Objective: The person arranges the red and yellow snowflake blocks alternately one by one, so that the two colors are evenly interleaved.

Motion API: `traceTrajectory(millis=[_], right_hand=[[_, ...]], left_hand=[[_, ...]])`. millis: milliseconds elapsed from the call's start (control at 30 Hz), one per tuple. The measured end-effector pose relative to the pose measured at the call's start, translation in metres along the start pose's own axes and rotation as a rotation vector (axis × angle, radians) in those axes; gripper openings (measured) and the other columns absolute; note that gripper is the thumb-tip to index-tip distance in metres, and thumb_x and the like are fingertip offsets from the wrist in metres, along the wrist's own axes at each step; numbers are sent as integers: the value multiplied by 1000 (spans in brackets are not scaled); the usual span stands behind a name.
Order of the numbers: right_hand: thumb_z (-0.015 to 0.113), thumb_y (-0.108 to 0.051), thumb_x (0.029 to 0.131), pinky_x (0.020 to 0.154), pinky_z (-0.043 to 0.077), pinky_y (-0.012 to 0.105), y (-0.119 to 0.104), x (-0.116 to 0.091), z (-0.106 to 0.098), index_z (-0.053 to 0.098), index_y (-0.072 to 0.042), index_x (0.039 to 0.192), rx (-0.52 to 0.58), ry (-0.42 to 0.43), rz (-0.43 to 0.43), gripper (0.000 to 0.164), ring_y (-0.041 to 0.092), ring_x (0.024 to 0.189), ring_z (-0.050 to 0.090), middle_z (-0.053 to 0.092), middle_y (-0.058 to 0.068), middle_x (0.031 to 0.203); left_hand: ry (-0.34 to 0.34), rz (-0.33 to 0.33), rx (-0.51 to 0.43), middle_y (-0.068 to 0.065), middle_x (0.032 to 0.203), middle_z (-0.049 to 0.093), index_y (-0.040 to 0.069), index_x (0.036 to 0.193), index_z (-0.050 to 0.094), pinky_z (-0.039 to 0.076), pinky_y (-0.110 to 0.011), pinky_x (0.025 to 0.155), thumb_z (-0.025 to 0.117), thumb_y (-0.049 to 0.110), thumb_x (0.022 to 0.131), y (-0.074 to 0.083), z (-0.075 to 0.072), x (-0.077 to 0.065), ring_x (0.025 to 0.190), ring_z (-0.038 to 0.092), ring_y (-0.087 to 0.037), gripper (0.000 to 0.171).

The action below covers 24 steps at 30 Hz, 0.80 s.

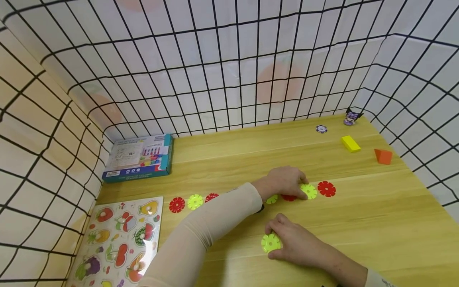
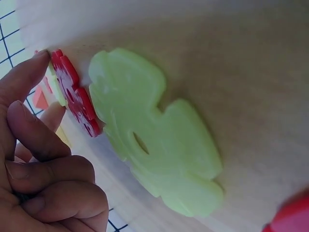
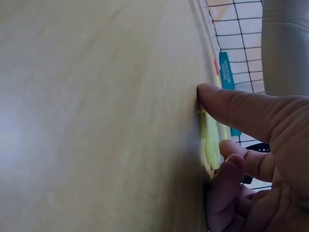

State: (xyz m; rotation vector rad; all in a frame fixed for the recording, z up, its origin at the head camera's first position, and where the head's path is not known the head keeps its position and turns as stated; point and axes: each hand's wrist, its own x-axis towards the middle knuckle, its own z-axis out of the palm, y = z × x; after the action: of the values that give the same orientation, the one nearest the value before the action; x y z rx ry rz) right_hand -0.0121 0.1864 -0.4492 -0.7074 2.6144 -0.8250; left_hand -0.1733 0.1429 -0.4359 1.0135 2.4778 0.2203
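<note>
My left hand [image 1: 285,181] reaches across to a row of notched plastic discs and pinches a yellow-green disc [image 1: 309,191] by its edges, thumb nearer me. Just right of it lies a red disc [image 1: 326,189]. Another red disc [image 2: 75,94] is partly covered by the hand in the head view, with a yellow-green disc [image 2: 149,135] beside it. Closer to me, the right hand [image 1: 297,243] holds a second yellow-green disc [image 1: 270,243] between thumb and fingers, low over the wood. My left forearm hides the middle of the row.
The row's left end shows a red disc [image 1: 177,205] and a yellow-green one [image 1: 195,201]. A fruit puzzle board [image 1: 134,211] and a boxed game [image 1: 138,157] occupy the left. Toward the right are a yellow block [image 1: 350,144], orange block [image 1: 383,156], poker chip [image 1: 321,129] and figurine [image 1: 351,117]. Black netting [image 1: 229,56] surrounds the table.
</note>
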Motion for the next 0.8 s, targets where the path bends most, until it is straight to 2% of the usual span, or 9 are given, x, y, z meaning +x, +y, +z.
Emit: traceTrajectory(millis=[200,333,500,600,800], right_hand=[[72,-40,77,70,45,26,-2,-4,0,55,-19,109,-4,4,3,42,4,79,47,44,-7,101],[74,-40,75,68,44,25,-3,-8,0,55,-21,104,7,-9,8,39,4,76,46,42,-7,97],[75,-41,73,68,42,23,-3,-11,-1,50,-24,100,30,-38,7,40,4,77,47,44,-10,97],[76,-40,73,69,42,24,-2,-12,0,48,-24,99,46,-40,15,41,5,79,48,47,-13,94],[74,-37,76,70,44,26,-1,-16,1,49,-24,104,78,-19,7,40,3,80,50,51,-16,93]], left_hand=[[11,24,0,24,117,53,41,117,60,42,-21,68,68,63,69,-1,0,0,100,50,1,53],[15,41,-3,24,114,55,38,118,60,42,-19,69,66,67,68,3,1,3,95,51,3,58],[25,43,-30,24,116,54,36,121,58,42,-17,68,65,68,68,15,3,14,91,51,3,63],[30,18,-54,25,118,52,38,122,56,42,-18,71,67,66,68,22,5,22,96,49,3,62],[18,3,-40,24,122,49,42,123,52,41,-22,78,68,62,69,32,4,34,103,47,1,60]])
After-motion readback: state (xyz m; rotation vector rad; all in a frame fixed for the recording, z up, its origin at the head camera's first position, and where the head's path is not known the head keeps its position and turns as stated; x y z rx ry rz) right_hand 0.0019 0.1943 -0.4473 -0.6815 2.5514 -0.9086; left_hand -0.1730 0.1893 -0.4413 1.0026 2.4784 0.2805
